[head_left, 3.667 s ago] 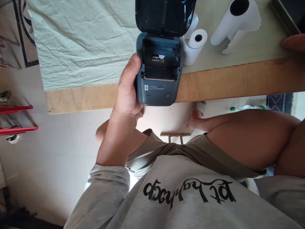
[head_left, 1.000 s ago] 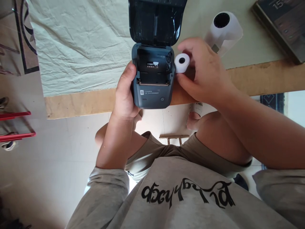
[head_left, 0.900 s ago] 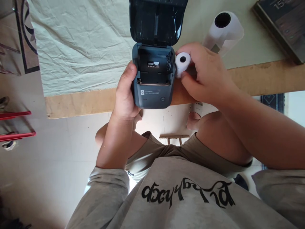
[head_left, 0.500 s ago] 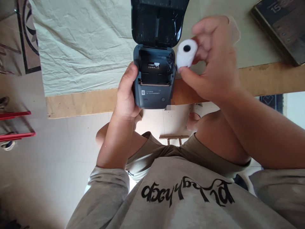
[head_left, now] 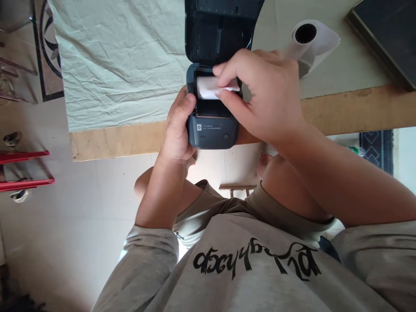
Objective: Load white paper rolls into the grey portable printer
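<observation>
A dark blue-grey label printer [head_left: 212, 135] sits at the table's front edge with its black lid [head_left: 217, 39] swung up. My left hand [head_left: 178, 125] grips its left side, thumb along the rim. A white paper roll [head_left: 207, 88] lies crosswise inside the printer's compartment. Thumb and index finger of my right hand [head_left: 264, 93] pinch the roll's right part, hiding that end and the compartment's right wall. Beyond my right hand, another white roll with a dark core [head_left: 316, 47] rests on the cloth, its paper end loose.
A pale green cloth [head_left: 123, 65] covers most of the table, leaving a wooden edge strip [head_left: 344, 103] bare. At the right lies a dark flat device, probably a phone [head_left: 383, 39]. Below are my legs, and a red-barred rack [head_left: 26, 184] stands on the floor at left.
My right hand has moved left with the paper roll, which is now inside the printer's compartment. The other roll, hidden before behind my hand, shows at the right. The phone's screen has gone dark.
</observation>
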Demonstrator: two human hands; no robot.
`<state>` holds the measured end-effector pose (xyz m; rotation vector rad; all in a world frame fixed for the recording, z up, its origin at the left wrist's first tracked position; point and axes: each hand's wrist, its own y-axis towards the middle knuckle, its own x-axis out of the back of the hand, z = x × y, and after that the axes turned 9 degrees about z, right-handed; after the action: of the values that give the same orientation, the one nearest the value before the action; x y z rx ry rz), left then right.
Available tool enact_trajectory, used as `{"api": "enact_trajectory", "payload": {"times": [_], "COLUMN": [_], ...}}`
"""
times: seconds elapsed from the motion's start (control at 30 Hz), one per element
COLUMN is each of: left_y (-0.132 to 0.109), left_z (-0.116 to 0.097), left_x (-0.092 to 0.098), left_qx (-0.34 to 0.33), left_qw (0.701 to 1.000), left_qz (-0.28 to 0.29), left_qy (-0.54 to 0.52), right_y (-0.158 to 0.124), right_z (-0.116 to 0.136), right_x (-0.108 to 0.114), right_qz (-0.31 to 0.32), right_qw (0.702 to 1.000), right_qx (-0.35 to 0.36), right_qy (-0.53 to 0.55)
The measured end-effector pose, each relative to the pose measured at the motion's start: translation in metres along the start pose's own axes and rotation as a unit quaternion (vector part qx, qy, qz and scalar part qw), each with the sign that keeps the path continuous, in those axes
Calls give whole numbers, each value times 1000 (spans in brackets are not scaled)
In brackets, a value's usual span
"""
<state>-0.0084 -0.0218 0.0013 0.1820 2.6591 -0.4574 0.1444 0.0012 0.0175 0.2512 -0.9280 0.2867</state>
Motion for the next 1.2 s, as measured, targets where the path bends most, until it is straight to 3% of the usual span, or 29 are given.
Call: {"api": "enact_trajectory", "payload": {"times": [0.13, 0.27, 0.43, 0.5, 0.57, 0.63, 0.8, 1.0, 1.1, 1.2], "left_y": [0, -5, 2, 12, 20, 23, 13, 2, -1, -3], "left_z": [2, 1, 5, 9, 11, 12, 7, 7, 7, 5], "left_x": [0, -5, 10, 23, 33, 36, 27, 13, 5, 2], "left_qx": [-63, -100, -93, -120, -140, -139, -126, -121, -138, -107], "left_qw": [996, 992, 988, 978, 969, 966, 975, 984, 986, 991], "left_qz": [51, 68, 115, 157, 188, 201, 167, 118, 83, 50], "left_qy": [32, 29, 51, 71, 79, 89, 79, 55, 49, 69], "right_y": [-6, -21, -26, -24, -19, -12, -8, -20, -16, -11], "right_z": [1, -2, -15, -19, -22, -24, -23, -17, -18, -20], "right_x": [-5, -15, -13, -6, -1, 1, 3, -1, -8, -12], "right_qz": [-31, -74, -100, -156, -197, -184, -191, -35, 37, 75], "right_qw": [999, 988, 972, 966, 967, 969, 937, 971, 971, 966], "right_qx": [34, 127, 214, 201, 119, 48, 139, 70, 37, 14], "right_qy": [-13, -50, -14, 50, 111, 158, 256, 225, 231, 246]}}
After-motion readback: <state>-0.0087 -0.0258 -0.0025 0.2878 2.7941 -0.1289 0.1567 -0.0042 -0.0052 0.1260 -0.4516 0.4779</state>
